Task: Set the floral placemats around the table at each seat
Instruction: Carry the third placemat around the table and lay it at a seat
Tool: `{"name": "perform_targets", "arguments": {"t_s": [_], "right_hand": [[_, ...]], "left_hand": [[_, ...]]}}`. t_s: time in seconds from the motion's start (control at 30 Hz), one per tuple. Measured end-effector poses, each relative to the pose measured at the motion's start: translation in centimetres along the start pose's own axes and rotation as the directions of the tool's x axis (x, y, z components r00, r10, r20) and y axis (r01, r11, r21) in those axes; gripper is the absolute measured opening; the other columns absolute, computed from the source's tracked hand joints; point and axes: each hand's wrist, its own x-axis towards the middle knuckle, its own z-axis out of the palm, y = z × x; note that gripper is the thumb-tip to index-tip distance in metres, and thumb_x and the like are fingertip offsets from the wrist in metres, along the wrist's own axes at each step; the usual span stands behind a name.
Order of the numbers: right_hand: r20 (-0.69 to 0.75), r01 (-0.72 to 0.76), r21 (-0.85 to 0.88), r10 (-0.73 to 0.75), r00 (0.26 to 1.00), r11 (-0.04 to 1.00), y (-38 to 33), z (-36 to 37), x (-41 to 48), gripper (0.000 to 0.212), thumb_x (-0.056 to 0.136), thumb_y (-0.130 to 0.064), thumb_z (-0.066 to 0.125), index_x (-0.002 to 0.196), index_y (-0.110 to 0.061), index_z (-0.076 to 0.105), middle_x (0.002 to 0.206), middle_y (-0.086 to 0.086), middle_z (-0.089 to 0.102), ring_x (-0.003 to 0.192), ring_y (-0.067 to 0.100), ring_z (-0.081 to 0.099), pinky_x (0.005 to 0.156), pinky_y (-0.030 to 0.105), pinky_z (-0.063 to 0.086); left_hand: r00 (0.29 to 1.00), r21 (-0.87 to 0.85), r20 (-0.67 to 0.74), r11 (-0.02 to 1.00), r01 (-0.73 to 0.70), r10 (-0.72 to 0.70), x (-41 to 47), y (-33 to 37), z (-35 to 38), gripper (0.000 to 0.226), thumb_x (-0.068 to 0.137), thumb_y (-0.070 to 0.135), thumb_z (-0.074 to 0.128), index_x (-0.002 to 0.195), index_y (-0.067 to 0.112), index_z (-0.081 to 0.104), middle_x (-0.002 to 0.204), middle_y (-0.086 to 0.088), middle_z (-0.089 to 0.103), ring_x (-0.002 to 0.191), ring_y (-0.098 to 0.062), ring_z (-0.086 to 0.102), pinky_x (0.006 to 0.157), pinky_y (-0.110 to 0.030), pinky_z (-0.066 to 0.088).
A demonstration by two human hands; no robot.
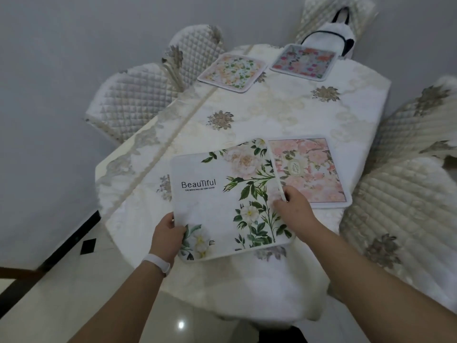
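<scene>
A white placemat with green leaves, pale flowers and the word "Beautiful" (pixel 217 201) is held at the near end of the table, its far right corner curling up. My left hand (pixel 167 233) grips its near left edge. My right hand (pixel 293 206) pinches its right edge. Partly under that edge, a pink floral placemat (pixel 314 169) lies flat on the near right of the table. At the far end lie two more: a green and peach one (pixel 232 70) on the left and a red and blue one (pixel 304 61) on the right.
The table (pixel 272 112) wears a cream cloth with gold flower motifs. Quilted chairs stand at the left (pixel 138 95), far left (pixel 197 55), far end and right (pixel 405 184). A white furry bag with black straps (pixel 329 33) sits on the far chair. Glossy floor lies below.
</scene>
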Motion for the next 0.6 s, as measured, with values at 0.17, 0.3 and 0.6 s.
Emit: {"name": "perform_targets", "arguments": {"t_s": [0.17,0.3,0.6], "right_hand": [[-0.056,0.060,-0.044,-0.063,0.996,0.997,-3.3,6.9,-5.8,0.004,0.092,-0.014,0.054,0.088,-0.017,0.056,0.072,0.003,0.054,0.057,0.017,0.045,0.050,0.028,0.036],[-0.054,0.123,-0.033,-0.124,0.991,0.992,-6.2,14.4,-10.8,0.004,0.090,-0.016,0.055,0.087,-0.015,0.056,0.071,0.005,0.056,0.057,0.018,0.047,0.052,0.029,0.037],[0.082,0.254,-0.031,-0.251,0.965,0.967,-13.2,28.6,-18.5,0.002,0.089,-0.012,0.058,0.088,-0.010,0.057,0.080,0.012,0.061,0.064,0.023,0.054,0.059,0.032,0.045]], "left_hand": [[0.995,-0.091,-0.053,0.991,-0.095,0.090,-2.3,-1.4,-8.9,0.033,0.083,-0.009,0.046,0.100,0.012,0.064,0.090,-0.010,0.071,0.080,-0.027,0.068,0.065,-0.036,0.057],[0.985,-0.165,-0.085,0.973,-0.164,0.152,-4.3,-3.6,-18.2,0.032,0.085,-0.010,0.046,0.104,0.009,0.064,0.089,-0.007,0.071,0.074,-0.020,0.069,0.058,-0.028,0.056],[0.969,-0.297,-0.193,0.933,-0.205,0.151,-8.6,-9.0,-36.0,0.035,0.087,-0.009,0.050,0.112,0.012,0.062,0.101,-0.008,0.073,0.084,-0.023,0.072,0.065,-0.032,0.058]]}}
